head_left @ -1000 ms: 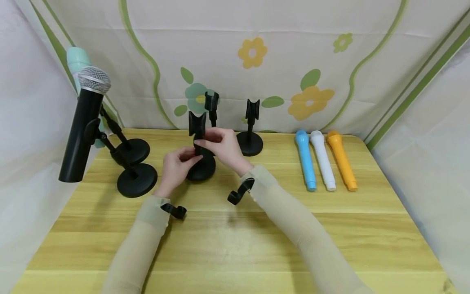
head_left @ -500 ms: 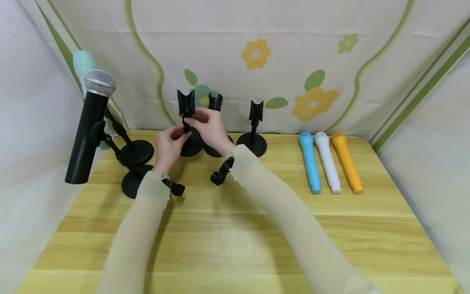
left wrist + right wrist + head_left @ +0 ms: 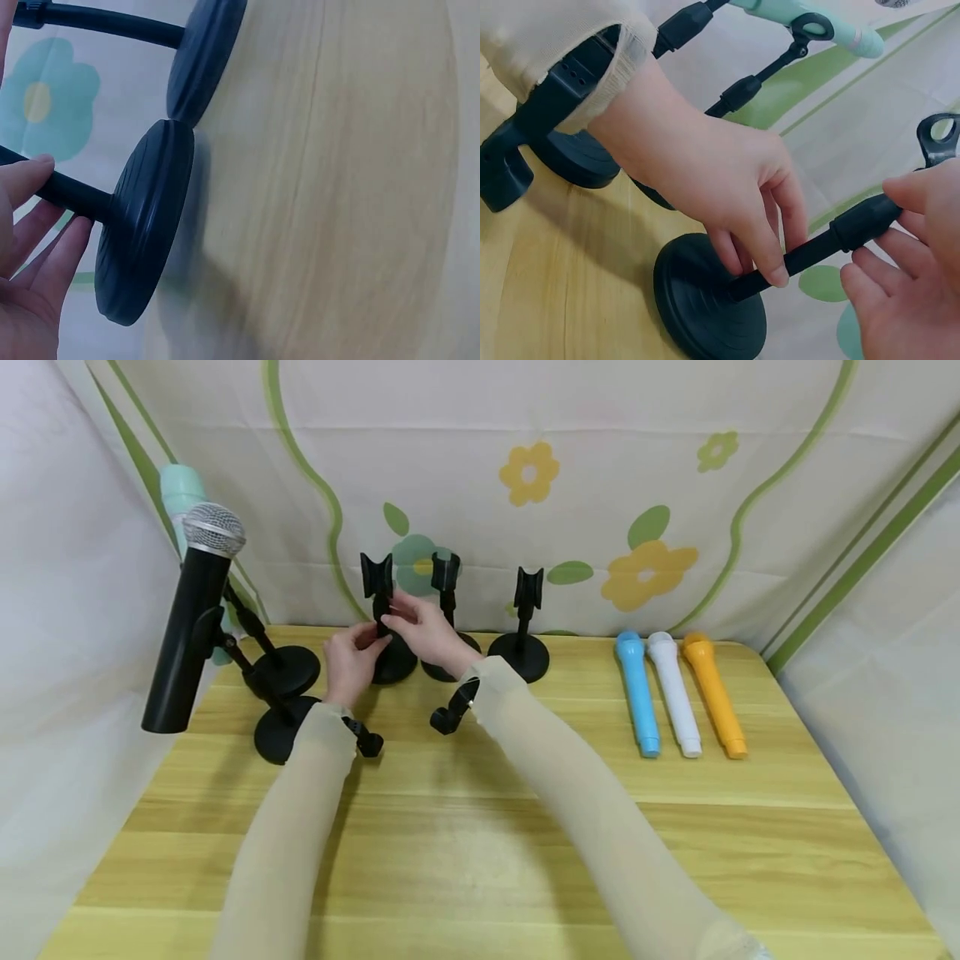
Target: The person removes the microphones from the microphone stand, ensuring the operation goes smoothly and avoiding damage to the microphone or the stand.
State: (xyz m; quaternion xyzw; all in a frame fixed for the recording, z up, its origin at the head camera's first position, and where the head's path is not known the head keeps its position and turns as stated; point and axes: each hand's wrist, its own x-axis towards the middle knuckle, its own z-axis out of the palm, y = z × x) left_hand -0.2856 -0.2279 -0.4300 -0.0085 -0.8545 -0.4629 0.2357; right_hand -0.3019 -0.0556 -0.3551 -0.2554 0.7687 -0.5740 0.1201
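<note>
A black desktop microphone stand [image 3: 395, 662] with an unfilled clip on top is upright near the table's back edge, its base apparently on the wood. My left hand [image 3: 349, 664] pinches its pole low down, thumb against fingers, as the left wrist view also shows. Higher up, my right hand [image 3: 907, 251] holds the collar [image 3: 862, 223] between thumb and fingers. Close beside it on the right is a second black stand [image 3: 447, 597]; their bases [image 3: 146, 225] look nearly touching in the left wrist view. A third stand [image 3: 521, 653] is farther right.
At the left, a black microphone [image 3: 186, 631] with a silver grille leans in a stand [image 3: 276, 735]. Behind it, a mint microphone [image 3: 182, 492] sits in another stand [image 3: 288, 670]. Blue [image 3: 638, 697], white [image 3: 676, 697] and orange [image 3: 715, 697] microphones lie at the right. A patterned curtain [image 3: 450, 468] backs the table.
Both hands have carried the held stand back and slightly left, from in front of the second stand to beside it, then lowered it a little. The head view has shifted slightly.
</note>
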